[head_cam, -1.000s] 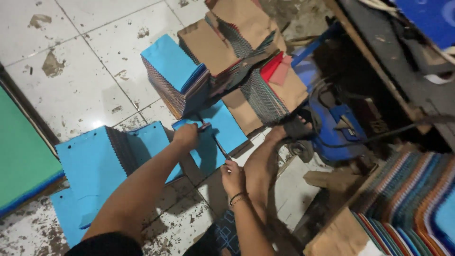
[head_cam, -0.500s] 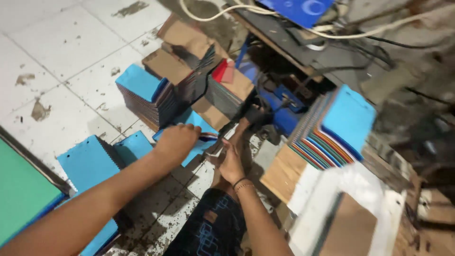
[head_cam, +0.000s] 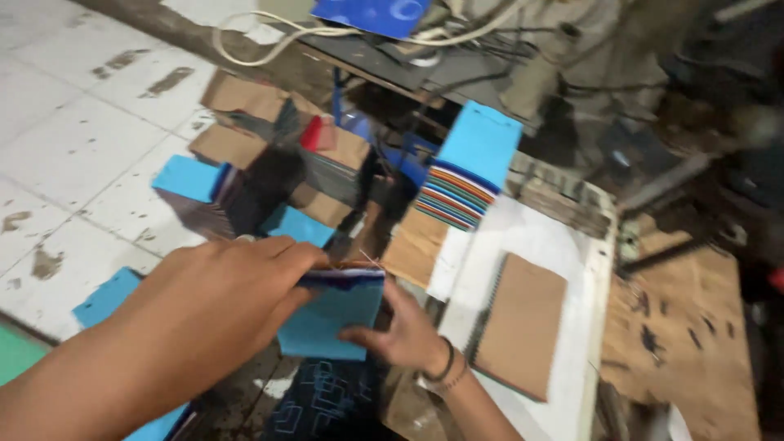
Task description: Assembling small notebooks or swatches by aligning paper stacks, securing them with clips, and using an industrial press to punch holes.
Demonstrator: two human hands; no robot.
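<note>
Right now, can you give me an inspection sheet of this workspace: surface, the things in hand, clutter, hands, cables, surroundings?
Surface: white bench top, worn and stained.
Things in hand: blue-covered notebook gripped by both hands.
Clutter: spiral notebook with brown cover on the bench; stack with striped edges and blue cover; brown and blue stacks on the floor.
Hands: left hand over the notebook's top edge; right hand under it, bracelet on the wrist.
Cables: pale cables looped at the back.
Surroundings: dirty white tiled floor.
</note>
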